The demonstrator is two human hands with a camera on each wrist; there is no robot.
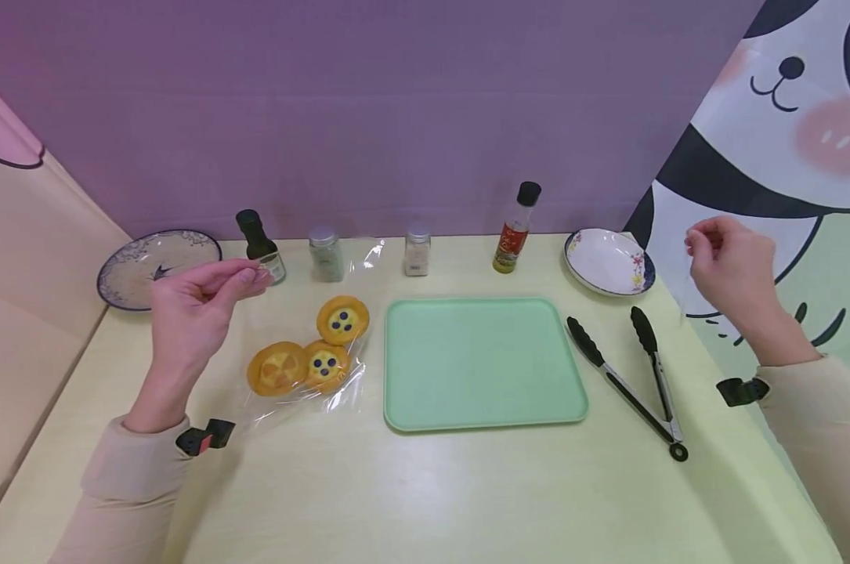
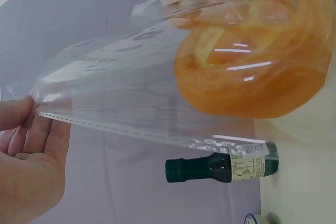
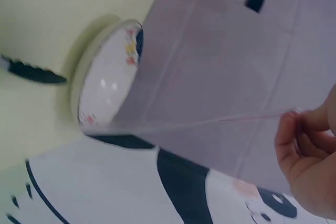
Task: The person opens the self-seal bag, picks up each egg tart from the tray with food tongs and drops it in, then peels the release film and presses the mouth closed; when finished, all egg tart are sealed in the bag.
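My left hand [image 1: 195, 309] pinches the top edge of a clear plastic bag [image 2: 121, 93] between thumb and fingers. Inside the bag are three round golden buns, one plain-topped bun [image 1: 276, 369] and two with dark blue spots, such as the upper spotted bun [image 1: 343, 319]. The bag hangs down from my fingertips toward the table, left of the green tray [image 1: 484, 364]. Out at the right, raised past the small bowl [image 1: 604, 262], my right hand [image 1: 731, 266] pinches a thin clear strip of plastic [image 3: 194, 125] that trails from the fingertips.
Black-tipped tongs [image 1: 632, 395] lie spread to the right of the tray. Along the back stand a dark green bottle [image 1: 255, 235], two small jars, one a spice jar [image 1: 417, 252], and a red-labelled bottle [image 1: 512, 235]. An oval patterned plate [image 1: 132, 266] sits at the far left.
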